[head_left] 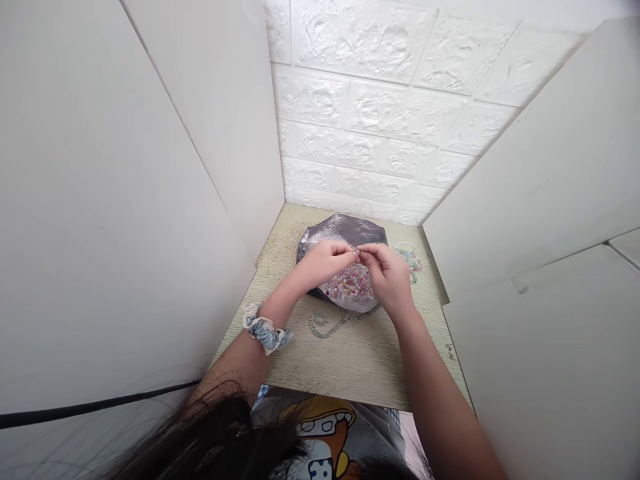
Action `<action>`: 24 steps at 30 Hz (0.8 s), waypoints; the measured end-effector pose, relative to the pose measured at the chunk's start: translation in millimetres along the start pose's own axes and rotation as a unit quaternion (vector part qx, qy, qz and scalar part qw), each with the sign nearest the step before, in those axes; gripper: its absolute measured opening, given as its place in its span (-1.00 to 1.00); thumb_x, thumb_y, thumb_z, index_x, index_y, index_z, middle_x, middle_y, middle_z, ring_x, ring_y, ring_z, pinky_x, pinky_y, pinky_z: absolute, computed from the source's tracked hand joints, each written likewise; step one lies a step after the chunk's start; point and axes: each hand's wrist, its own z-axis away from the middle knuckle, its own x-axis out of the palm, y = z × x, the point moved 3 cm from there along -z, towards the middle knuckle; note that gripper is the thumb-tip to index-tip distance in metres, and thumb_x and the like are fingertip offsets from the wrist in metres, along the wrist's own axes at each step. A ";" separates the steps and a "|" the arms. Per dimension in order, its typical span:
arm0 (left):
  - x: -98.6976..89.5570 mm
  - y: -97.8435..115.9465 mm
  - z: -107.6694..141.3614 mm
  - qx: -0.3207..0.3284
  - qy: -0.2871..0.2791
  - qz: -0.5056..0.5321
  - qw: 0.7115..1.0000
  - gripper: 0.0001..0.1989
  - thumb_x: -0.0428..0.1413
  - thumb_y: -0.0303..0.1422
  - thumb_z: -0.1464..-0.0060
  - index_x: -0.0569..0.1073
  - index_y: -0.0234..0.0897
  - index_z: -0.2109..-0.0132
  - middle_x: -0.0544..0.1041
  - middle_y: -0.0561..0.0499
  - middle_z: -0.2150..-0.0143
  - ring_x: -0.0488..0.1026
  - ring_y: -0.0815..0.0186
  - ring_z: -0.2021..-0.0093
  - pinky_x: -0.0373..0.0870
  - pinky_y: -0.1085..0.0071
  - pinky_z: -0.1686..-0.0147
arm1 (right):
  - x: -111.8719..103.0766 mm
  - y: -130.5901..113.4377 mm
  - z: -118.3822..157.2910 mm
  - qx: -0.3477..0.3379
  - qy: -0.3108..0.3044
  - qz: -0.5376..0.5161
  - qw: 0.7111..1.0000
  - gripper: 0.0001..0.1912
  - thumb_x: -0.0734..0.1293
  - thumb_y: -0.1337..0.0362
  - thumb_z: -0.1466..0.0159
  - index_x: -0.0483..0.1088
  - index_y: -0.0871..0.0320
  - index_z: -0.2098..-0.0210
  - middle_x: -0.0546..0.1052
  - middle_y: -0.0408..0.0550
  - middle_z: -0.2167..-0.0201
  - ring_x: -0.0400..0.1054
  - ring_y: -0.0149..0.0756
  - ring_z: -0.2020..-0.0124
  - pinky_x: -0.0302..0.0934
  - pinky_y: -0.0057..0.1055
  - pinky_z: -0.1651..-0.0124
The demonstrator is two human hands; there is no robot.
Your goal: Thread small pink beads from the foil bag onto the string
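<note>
My left hand [327, 261] and my right hand [386, 272] meet fingertip to fingertip above a container of many small pink, white and red beads [350, 283]. Both are closed in a pinch, and what lies between the fingertips is too small to make out. Under and behind the beads is a shiny grey bag [345, 229]. A strand of pale green and clear beads [320, 325] curls on the table in front of the container and runs along its front edge.
More strands of green and white beads [409, 259] lie right of the bag. Small metallic bits [449, 351] sit near the right edge of the wooden table [345, 367]. White panels flank both sides, with a white brick-pattern wall [360, 133] behind.
</note>
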 end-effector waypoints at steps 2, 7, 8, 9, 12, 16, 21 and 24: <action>0.1 0.4 0.0 -0.001 -0.001 -0.001 1.000 -0.72 -0.06 -0.24 0.08 0.46 -0.32 0.42 0.19 0.11 0.61 0.09 0.47 0.56 0.03 0.52 0.56 | 0.1 -0.7 0.0 -0.008 -0.001 0.005 1.000 -0.85 0.15 0.32 -0.18 0.35 0.12 0.34 0.44 -0.14 0.44 0.30 -0.40 0.40 0.18 -0.45 0.32; 0.0 0.5 -0.1 -0.008 0.003 -0.005 1.000 -0.73 -0.06 -0.24 0.09 0.43 -0.33 0.45 0.19 0.10 0.60 0.09 0.47 0.56 0.01 0.53 0.59 | 1.2 -1.4 0.2 -0.023 -0.008 0.018 1.000 -0.84 0.14 0.33 -0.19 0.35 0.11 0.33 0.44 -0.14 0.44 0.29 -0.41 0.39 0.17 -0.46 0.32; 0.0 0.5 -0.1 -0.010 0.004 -0.006 1.000 -0.73 -0.06 -0.24 0.09 0.43 -0.34 0.46 0.18 0.10 0.60 0.09 0.47 0.56 0.01 0.53 0.59 | 1.5 -1.2 0.4 -0.024 -0.011 0.019 0.999 -0.83 0.14 0.33 -0.19 0.34 0.11 0.33 0.44 -0.14 0.44 0.29 -0.41 0.39 0.17 -0.46 0.33; 0.0 0.5 -0.1 -0.011 0.005 -0.008 1.000 -0.73 -0.06 -0.24 0.09 0.42 -0.35 0.47 0.18 0.10 0.61 0.09 0.47 0.56 0.01 0.53 0.59 | 1.8 -1.1 0.5 -0.026 -0.013 0.020 0.999 -0.83 0.13 0.33 -0.19 0.34 0.11 0.33 0.43 -0.14 0.43 0.30 -0.41 0.39 0.17 -0.46 0.33; -0.2 1.0 0.1 -0.013 0.010 -0.012 1.000 -0.73 -0.06 -0.25 0.09 0.42 -0.35 0.47 0.18 0.11 0.61 0.08 0.48 0.56 0.00 0.53 0.60 | 2.2 -0.7 0.6 -0.033 -0.017 0.025 0.999 -0.83 0.13 0.34 -0.20 0.34 0.11 0.32 0.44 -0.13 0.42 0.30 -0.40 0.38 0.17 -0.45 0.32; -0.7 1.5 0.3 -0.016 0.022 -0.013 1.000 -0.74 -0.06 -0.26 0.10 0.41 -0.36 0.48 0.19 0.10 0.61 0.08 0.48 0.57 -0.01 0.53 0.60 | 2.0 -0.3 0.5 -0.033 -0.016 0.027 0.999 -0.82 0.12 0.33 -0.20 0.34 0.11 0.32 0.43 -0.13 0.43 0.30 -0.40 0.39 0.17 -0.44 0.32; -1.0 0.3 -0.1 -0.016 0.023 -0.014 1.000 -0.73 -0.06 -0.25 0.10 0.41 -0.36 0.48 0.22 0.09 0.60 0.11 0.47 0.56 0.02 0.52 0.58 | 1.8 0.1 1.3 -0.032 -0.015 0.022 0.999 -0.82 0.12 0.33 -0.20 0.34 0.12 0.32 0.44 -0.12 0.41 0.31 -0.40 0.37 0.17 -0.45 0.31; -1.1 -0.7 -0.3 -0.017 0.023 -0.014 0.999 -0.72 -0.06 -0.23 0.10 0.42 -0.35 0.47 0.22 0.10 0.60 0.11 0.46 0.55 0.03 0.52 0.57 | 2.2 0.8 1.4 -0.030 -0.017 0.019 0.999 -0.82 0.12 0.33 -0.20 0.34 0.11 0.32 0.44 -0.12 0.39 0.31 -0.39 0.36 0.18 -0.44 0.30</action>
